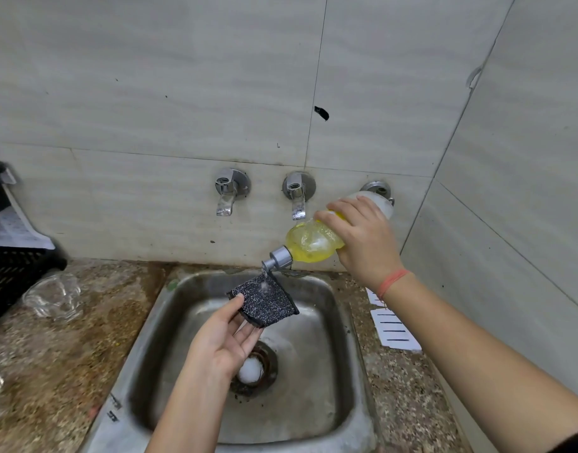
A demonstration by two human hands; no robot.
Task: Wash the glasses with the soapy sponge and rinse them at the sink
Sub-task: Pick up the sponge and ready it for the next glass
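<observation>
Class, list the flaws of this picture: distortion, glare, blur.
Head view: the wide lens bows the tile joints towards the edges; light is soft, shadows faint; highlights glint on the taps and the sink; the glasses at the left edge look smeared.

Sponge (264, 302) above sink (313, 371), under nozzle of bottle (313, 243); glasses (53, 297), perhaps two, on counter (68, 354) left of sink.

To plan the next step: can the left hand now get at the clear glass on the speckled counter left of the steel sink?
Probably yes, but not freely: nothing visible stands between the left hand and the clear glass, yet that hand holds the dark glittery scrub sponge over the steel sink.
</observation>
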